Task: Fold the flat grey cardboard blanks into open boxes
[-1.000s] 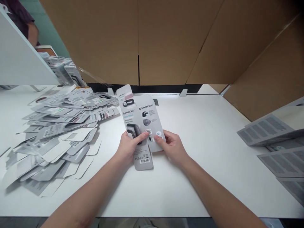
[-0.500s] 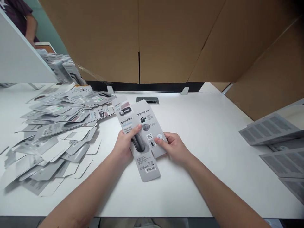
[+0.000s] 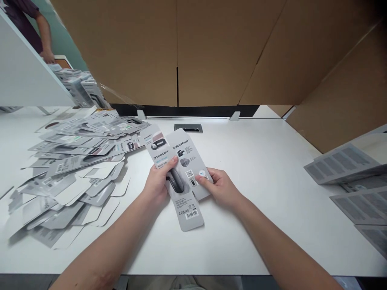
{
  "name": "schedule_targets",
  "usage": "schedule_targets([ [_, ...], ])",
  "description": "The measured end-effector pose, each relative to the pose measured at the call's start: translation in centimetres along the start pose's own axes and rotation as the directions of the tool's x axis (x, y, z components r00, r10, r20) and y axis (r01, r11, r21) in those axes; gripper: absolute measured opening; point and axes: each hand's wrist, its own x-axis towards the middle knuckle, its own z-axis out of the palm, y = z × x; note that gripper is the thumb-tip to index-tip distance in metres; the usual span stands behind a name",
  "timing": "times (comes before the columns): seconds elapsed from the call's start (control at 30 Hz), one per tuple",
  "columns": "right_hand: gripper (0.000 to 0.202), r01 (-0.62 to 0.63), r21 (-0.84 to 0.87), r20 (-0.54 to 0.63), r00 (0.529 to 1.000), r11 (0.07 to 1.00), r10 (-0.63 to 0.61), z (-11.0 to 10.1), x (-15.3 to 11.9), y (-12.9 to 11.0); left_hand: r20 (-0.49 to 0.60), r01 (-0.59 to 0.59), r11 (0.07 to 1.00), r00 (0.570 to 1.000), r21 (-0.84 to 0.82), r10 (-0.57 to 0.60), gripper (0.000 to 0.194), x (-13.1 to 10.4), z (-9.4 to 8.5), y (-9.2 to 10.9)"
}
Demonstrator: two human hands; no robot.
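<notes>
Over the middle of the white table [image 3: 256,225], the left hand [image 3: 157,180] grips a flat grey carton [image 3: 179,177] by its left side, and the right hand [image 3: 222,188] pinches its right edge. "SilverCrest" reads twice; below come a QR code, a "3" badge, CE and a barcode; smaller print blurs.

The person's left hand [image 3: 157,183] and right hand [image 3: 223,187] are bare, and both forearms, the left forearm [image 3: 116,235] and the right forearm [image 3: 272,237], are bare too, slender at the wrist and wider toward the near edge. On the left one, close to this edge, there is a small uneven mark [image 3: 101,278]. Between them appears pale greyish cloth [image 3: 185,283], softly folded, probably clothing.
</notes>
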Motion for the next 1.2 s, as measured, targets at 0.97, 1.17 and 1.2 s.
schedule_targets([
  [0.97, 0.058, 0.263, -0.102, -0.148, 0.95, 0.959, -0.276, -0.3, 0.8, 1.1, 0.159, 0.034, 0.999, 0.987, 0.01, -0.035, 0.087, -0.3, 0.2, -0.7],
  [1.17, 0.065, 0.358, -0.287, -0.026, 0.924, 0.889, -0.38, -1.0, 0.7, 1.8, 0.152, 0.073, 0.997, 0.986, -0.023, -0.068, 0.075, -0.4, 0.2, -0.4],
  [1.2, 0.067, 0.369, -0.294, -0.005, 0.922, 0.882, -0.387, -1.1, 0.6, 1.8, 0.143, 0.08, 0.996, 0.987, -0.031, -0.075, 0.072, -0.3, 0.1, -0.3],
])
